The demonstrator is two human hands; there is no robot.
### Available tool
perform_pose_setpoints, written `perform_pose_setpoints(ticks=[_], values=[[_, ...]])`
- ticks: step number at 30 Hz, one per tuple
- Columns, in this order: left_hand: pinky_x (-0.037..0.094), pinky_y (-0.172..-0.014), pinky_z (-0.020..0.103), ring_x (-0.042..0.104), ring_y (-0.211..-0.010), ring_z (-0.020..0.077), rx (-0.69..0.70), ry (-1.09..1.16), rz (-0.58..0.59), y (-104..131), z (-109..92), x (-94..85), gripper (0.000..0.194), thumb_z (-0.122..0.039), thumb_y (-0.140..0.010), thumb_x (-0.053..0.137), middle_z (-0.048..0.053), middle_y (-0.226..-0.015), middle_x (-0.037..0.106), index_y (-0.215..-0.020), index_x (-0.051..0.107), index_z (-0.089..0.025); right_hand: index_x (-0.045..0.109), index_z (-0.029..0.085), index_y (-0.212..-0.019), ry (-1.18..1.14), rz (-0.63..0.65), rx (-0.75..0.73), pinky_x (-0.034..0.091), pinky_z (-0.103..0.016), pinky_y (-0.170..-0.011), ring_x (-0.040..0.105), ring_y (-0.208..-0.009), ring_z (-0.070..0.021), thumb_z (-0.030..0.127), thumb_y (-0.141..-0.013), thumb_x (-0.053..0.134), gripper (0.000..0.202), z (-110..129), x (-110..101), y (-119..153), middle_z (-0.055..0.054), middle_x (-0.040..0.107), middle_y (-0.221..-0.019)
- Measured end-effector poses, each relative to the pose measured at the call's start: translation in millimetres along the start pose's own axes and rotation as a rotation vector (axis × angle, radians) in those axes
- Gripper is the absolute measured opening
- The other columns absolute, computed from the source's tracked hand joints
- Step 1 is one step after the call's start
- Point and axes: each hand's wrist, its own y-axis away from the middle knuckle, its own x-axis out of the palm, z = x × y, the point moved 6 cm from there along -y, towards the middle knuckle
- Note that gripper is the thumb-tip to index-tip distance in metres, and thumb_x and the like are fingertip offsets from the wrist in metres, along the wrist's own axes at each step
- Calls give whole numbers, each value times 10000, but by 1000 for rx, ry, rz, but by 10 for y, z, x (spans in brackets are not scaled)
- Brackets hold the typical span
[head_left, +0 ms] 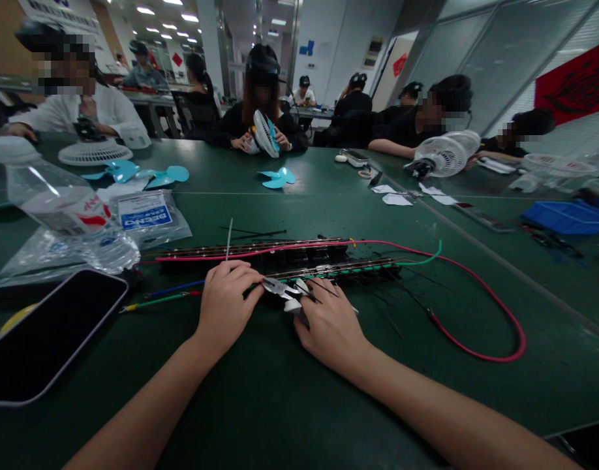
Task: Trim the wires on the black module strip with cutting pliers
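Note:
My right hand [333, 323] is closed around the pale handles of small cutting pliers [278, 288], whose jaws point left. Thumb and fingers of my left hand [231, 294] are pinched together right by the jaw tips, at the left end of the near black strip assembly [368, 267]; what they grip is hidden. Along that assembly run metal strips and a green wire [424, 262]. Behind it lies a second black strip assembly [299, 248] with a red cable [512, 320] that loops off to the right. A pale cable tie [230, 238] sticks up behind my left fingers.
At the left are a phone [55, 336], a plastic bottle [79, 209], plastic bags [179, 219] and short coloured leads [157, 301]. Thin black ties [390, 316] lie right of my hands. Across the table, people handle fan parts; blue fan blades [278, 177] and a blue tray [568, 217] rest there.

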Motion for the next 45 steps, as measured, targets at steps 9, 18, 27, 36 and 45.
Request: perform_pose_setpoints(ticks=[9,18,27,36,45], values=[[394,-887,473,583,-1012,284,0,-3,6,5,6,4,73,-229,-848,632,25,-939,749,-860,704,-228,680,133,-850,-13,7,-3,434,-446,-882,513,-1059,-311,269,-826,584,169,-1,11,-3,-167,608,-1081],[394,-894,462,577,-1030,273,-20,-11,25,0,-12,-1,75,-209,-843,639,9,-949,747,-869,706,-228,680,142,-772,-10,-30,-14,469,-365,-813,562,-947,-255,261,-808,616,140,-15,31,-15,-128,639,-969],[390,-894,465,573,-1040,278,-21,-11,37,-2,-8,5,90,-197,-842,636,9,-962,746,-882,709,-232,683,147,-755,28,-46,-16,450,-316,-690,562,-820,-211,266,-795,636,134,9,-9,-5,-99,639,-881],[390,-900,464,574,-1035,277,-17,-8,37,-6,-15,-2,92,-200,-837,643,7,-958,747,-889,711,-236,683,143,-757,5,-9,-9,458,-338,-750,556,-862,-225,263,-811,615,147,-4,12,20,-118,633,-917],[396,-895,461,577,-1031,270,-18,-18,34,-6,-9,3,83,-202,-838,643,7,-957,746,-879,708,-232,687,135,-830,19,18,13,429,-437,-879,517,-1042,-305,293,-820,593,184,-9,9,19,-160,610,-1063]])
